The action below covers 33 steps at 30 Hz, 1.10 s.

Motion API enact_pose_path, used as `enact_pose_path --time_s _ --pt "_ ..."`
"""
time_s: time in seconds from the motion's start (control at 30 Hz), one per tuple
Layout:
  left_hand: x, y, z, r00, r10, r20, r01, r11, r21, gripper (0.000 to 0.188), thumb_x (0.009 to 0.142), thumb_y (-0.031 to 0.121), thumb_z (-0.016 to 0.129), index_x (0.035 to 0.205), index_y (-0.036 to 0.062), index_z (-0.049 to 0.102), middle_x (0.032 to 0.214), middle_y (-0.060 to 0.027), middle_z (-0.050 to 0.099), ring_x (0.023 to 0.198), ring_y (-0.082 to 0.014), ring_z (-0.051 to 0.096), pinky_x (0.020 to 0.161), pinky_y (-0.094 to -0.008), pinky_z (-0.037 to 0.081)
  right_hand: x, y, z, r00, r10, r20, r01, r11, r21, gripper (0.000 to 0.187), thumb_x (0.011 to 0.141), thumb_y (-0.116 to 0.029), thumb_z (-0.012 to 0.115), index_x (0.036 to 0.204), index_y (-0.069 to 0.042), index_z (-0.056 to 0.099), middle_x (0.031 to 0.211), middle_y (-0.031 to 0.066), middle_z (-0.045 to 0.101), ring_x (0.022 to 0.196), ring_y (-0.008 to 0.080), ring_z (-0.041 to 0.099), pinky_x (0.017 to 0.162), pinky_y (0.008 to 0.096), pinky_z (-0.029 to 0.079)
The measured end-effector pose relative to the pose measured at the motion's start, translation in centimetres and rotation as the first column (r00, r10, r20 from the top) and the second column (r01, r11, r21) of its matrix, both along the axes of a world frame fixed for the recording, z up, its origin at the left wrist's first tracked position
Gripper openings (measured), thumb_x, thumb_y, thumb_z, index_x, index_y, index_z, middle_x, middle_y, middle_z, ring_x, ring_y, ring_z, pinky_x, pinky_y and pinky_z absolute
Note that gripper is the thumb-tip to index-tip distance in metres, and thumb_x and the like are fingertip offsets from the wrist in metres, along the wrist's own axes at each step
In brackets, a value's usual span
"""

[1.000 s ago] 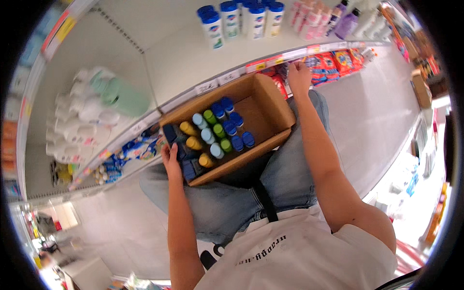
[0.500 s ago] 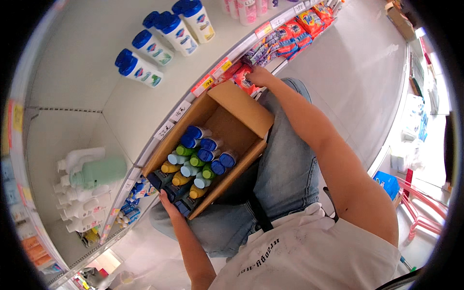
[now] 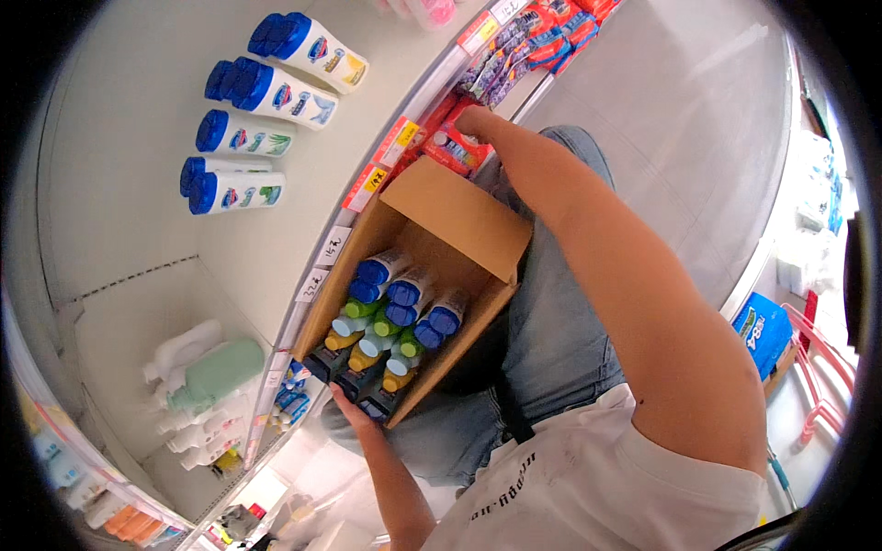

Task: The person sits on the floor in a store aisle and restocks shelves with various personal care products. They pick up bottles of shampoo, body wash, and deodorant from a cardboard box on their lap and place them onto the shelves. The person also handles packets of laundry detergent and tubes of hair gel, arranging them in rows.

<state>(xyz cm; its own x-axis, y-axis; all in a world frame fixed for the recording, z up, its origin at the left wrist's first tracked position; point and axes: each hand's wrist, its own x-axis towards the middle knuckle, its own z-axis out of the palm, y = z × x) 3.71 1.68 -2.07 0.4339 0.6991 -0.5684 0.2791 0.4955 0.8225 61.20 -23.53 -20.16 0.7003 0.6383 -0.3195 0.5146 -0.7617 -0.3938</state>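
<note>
A cardboard box rests tilted across my lap against the shelf edge, its near flap folded out. Inside stand several bottles: blue-capped bottles, green-capped bottles, light-blue and yellow-capped ones, and dark bottles along the lower end. My left hand grips the box's lower corner, beside the dark bottles. Beyond the opposite end, my right hand is closed at the upper edge of a red detergent bag on the low shelf; its fingertips are partly hidden.
Above the box, a white shelf holds white bottles with blue caps. Large pale jugs lie on their sides at the left. More detergent bags line the lower shelf. A red metal frame and a blue package stand at the right.
The view has shifted, so the shelf and box sit differently in the picture. My right hand stays at the red bag, of which more shows now. My left hand still holds the box.
</note>
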Motion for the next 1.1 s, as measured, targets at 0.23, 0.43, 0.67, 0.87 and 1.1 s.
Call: enact_pose_path --time_s 0.23,0.43,0.67,0.87,1.1 --pt "-0.3 -1.5 1.1 0.998 -0.014 -0.062 0.016 0.999 0.039 0.079 0.093 0.064 0.045 0.146 0.0067 0.035 0.144 -0.0133 0.044 0.127 -0.0343 0.048 0.107 -0.0474 0.040 -1.6 0.9 -5.4 0.402 -0.671 -0.624 0.761 0.623 -0.180 0.036 0.084 -0.030 0.066 0.105 -0.001 0.066 0.101 0.0172 0.070 0.081 0.0280 0.070 0.068 0.0425 0.059" --pt "-0.6 -0.7 0.9 0.997 -0.032 -0.074 0.032 0.999 0.002 0.082 0.091 0.068 0.044 0.148 0.0087 0.034 0.146 -0.0128 0.043 0.129 -0.0341 0.047 0.108 -0.0480 0.039 -2.8 -0.6 -16.0 0.168 -0.704 -0.690 0.878 0.426 -0.220 0.036 0.089 -0.034 0.059 0.105 -0.002 0.066 0.094 0.0149 0.070 0.075 0.0271 0.070 0.059 0.0441 0.057" --pt "-0.1 -0.7 1.8 0.992 -0.052 -0.118 0.041 0.995 -0.095 0.083 0.091 0.070 0.042 0.149 0.0113 0.032 0.148 -0.0127 0.042 0.130 -0.0345 0.046 0.109 -0.0485 0.039 -3.0 -0.9 -21.2 0.630 -0.706 -0.324 0.702 0.696 -0.151 0.033 0.086 -0.030 0.061 0.106 -0.005 0.069 0.108 0.0187 0.069 0.092 0.0277 0.070 0.074 0.0408 0.056" --pt "0.9 -1.5 2.7 0.976 -0.028 -0.214 0.018 0.999 -0.046 0.082 0.091 0.069 0.043 0.148 0.0118 0.033 0.146 -0.0111 0.043 0.129 -0.0344 0.047 0.107 -0.0481 0.041 -1.3 -1.9 -16.9 0.218 -0.890 -0.401 0.944 0.297 -0.145 0.051 0.082 -0.034 0.069 0.121 -0.003 0.058 0.122 0.0212 0.062 0.118 0.0371 0.058 0.097 0.0439 0.049" --pt "-0.7 -0.4 1.9 0.978 -0.021 -0.209 0.014 0.999 -0.034 0.081 0.091 0.070 0.043 0.148 0.0133 0.033 0.145 -0.0113 0.044 0.129 -0.0342 0.047 0.106 -0.0481 0.042 -1.3 -1.5 -10.6 0.498 -0.796 -0.345 0.799 0.575 -0.174 0.062 0.087 -0.037 0.061 0.139 -0.008 0.044 0.145 0.0151 0.045 0.135 0.0351 0.039 0.107 0.0506 0.038"
